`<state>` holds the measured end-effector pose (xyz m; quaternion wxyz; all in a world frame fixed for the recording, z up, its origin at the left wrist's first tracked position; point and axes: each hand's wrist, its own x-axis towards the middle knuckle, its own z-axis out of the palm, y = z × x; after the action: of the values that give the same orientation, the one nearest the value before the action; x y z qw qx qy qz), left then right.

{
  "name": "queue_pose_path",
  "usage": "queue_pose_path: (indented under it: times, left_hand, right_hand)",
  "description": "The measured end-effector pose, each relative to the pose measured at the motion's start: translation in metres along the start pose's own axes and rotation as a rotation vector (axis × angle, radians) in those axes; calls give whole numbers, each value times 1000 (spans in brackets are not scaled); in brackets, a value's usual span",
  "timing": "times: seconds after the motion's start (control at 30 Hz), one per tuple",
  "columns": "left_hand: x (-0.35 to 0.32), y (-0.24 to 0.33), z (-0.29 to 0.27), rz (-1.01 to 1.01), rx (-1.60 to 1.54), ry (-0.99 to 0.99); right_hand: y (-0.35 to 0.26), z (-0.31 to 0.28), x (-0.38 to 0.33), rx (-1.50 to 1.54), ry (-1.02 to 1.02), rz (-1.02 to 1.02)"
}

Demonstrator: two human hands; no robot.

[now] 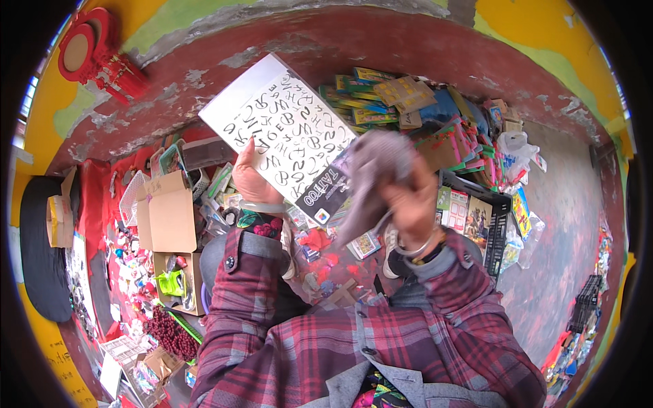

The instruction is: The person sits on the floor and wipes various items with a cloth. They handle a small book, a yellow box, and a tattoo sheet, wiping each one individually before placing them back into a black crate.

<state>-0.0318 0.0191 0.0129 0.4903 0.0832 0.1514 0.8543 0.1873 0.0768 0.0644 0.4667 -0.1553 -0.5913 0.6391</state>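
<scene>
Holding one lettered sheet (282, 126), left hand (253, 182), one grey cloth (375, 173), right hand (411, 204)

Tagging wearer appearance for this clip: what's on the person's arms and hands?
Both arms wear a plaid flannel shirt in maroon, pink and grey, with buttoned cuffs. The left hand is bare, with a pale translucent bangle at the wrist and a floral lining showing at the cuff. The right hand is bare, with a silver bangle and a dark beaded band.

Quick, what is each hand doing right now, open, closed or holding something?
Left hand: closed on a white sheet of black letter stickers, held up.
Right hand: closed on a grey cloth.
</scene>
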Motion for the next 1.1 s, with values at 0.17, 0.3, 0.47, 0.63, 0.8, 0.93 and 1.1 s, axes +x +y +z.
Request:
queue_pose_path:
  times: [0.17,0.3,0.47,0.63,0.8,0.93,1.1]
  left_hand:
    - [-3,5,6,-93,-40,-52]
    - [-8,-3,18,-160,-65,-91]
    - [-14,-23,9,-197,-77,-148]
    - [-25,-36,5,-272,-127,-109]
    - [-39,-46,17,-290,25,-114]
    - [-33,-49,16,-215,18,-69]
    - [-42,-59,20,-197,-98,-226]
  right_hand:
    - [-12,-23,32,280,293,72]
    - [4,-17,19,-81,28,94]
    - [47,25,-2,-883,-582,-283]
    - [55,27,5,-981,-487,-322]
    - [72,-8,36,-1035,-82,-293]
    - [69,16,13,-1039,-189,-370]
    - [55,19,19,-1063,-288,-426]
